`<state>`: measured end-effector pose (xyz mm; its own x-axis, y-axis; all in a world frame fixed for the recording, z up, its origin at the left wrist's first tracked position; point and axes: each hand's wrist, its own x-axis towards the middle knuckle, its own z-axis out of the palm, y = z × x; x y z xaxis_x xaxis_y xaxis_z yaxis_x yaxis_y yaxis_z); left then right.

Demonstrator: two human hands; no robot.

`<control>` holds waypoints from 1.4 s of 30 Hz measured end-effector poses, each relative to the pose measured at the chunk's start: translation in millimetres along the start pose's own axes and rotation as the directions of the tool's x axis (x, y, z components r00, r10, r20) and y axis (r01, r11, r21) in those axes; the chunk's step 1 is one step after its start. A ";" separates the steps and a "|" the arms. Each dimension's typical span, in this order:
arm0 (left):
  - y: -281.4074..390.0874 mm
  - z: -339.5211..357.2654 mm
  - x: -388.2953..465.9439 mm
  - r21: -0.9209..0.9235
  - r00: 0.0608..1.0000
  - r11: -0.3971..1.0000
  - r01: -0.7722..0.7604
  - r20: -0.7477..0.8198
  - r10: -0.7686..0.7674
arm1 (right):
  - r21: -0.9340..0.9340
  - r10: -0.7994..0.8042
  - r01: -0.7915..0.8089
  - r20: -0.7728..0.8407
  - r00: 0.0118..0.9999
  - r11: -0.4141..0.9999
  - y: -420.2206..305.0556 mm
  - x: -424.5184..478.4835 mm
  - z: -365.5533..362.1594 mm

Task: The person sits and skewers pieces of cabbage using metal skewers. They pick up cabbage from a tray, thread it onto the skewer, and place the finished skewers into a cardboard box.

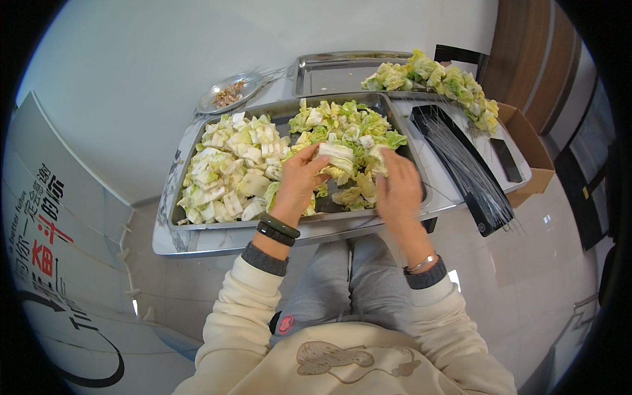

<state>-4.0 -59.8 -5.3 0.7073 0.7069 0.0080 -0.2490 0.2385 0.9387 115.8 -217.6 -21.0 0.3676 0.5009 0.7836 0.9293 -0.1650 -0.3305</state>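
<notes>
My left hand [302, 178] holds a stack of pale cabbage pieces [336, 156] between thumb and fingers, over the right half of a large metal tray [242, 226]. Just to the right, my right hand [401, 190] is at a pale yellow cabbage piece [379, 159], its fingers curled and partly blurred. A thin metal skewer or wire seems to run beside it. White cut cabbage stems [237, 163] are heaped in the tray's left half; leafy green-yellow cabbage [345, 118] lies in the right half.
A black holder [474, 197] of long thin metal skewers [459, 153] lies right of the tray, near a phone [505, 159]. Behind are a second metal tray [326, 81], strung cabbage leaves [459, 91] and a plate [210, 101] of small brownish pieces. A cardboard box [535, 148] stands at right.
</notes>
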 end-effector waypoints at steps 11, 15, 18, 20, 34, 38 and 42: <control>7.7 -21.8 -1.4 -0.069 0.989 0.988 -0.140 -0.053 0.137 | -0.165 0.167 -0.149 0.103 0.981 0.975 16.8 -5.3 -27.7; 6.9 -34.7 -0.1 -0.026 0.963 0.968 -0.251 -0.105 0.248 | 0.089 0.190 -0.202 0.125 0.974 0.975 -26.8 -23.5 -59.9; 9.4 -32.2 -4.6 0.021 0.945 0.953 -0.303 -0.123 0.303 | 0.175 0.226 -0.266 0.217 0.950 0.948 -49.1 -43.9 -73.0; 8.9 -30.7 -6.5 0.069 0.932 0.940 -0.335 -0.125 0.342 | 0.196 0.236 -0.284 0.235 0.943 0.939 -55.2 -49.5 -71.9; 9.6 -12.2 -25.1 0.510 0.716 0.648 -0.566 -0.085 0.693 | 0.179 0.256 -0.298 0.226 0.940 0.938 -65.1 -52.5 -67.4; 7.8 -6.9 -29.2 0.579 0.640 0.553 -0.599 -0.069 0.765 | 0.201 0.241 -0.282 0.204 0.949 0.938 -69.0 -54.2 -68.7; 6.2 -3.0 -33.1 0.672 0.551 0.408 -0.619 0.001 0.834 | 0.215 0.260 -0.311 0.235 0.937 0.926 -75.5 -54.4 -70.2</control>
<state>-31.0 -79.7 -0.8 0.1827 0.5879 0.7880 -0.0947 -0.7873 0.6093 28.1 -292.0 -1.8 0.5770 0.6262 0.5243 0.7386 -0.1259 -0.6623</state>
